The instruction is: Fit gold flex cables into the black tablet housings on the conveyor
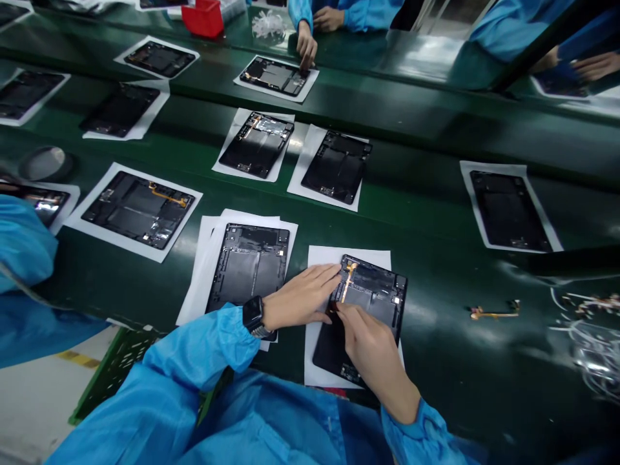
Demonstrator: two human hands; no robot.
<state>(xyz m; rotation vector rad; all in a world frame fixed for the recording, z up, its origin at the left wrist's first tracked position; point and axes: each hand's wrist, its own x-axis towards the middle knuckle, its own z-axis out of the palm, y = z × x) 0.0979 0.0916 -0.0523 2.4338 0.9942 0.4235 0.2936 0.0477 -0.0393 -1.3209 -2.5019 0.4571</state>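
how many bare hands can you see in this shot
6: left hand and right hand at the near open tablet, two co-worker hands top centre, two others upper right. More may be hidden, like by the far-left sleeve.

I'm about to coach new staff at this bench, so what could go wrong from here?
The orange strip could crease, as the right hand's fingertips work at its lower end.

The open tablet lies on a loose paper sheet, so it might slide if the left hand eases off.

The watch sits over the neighbouring tablet and could scrape it.
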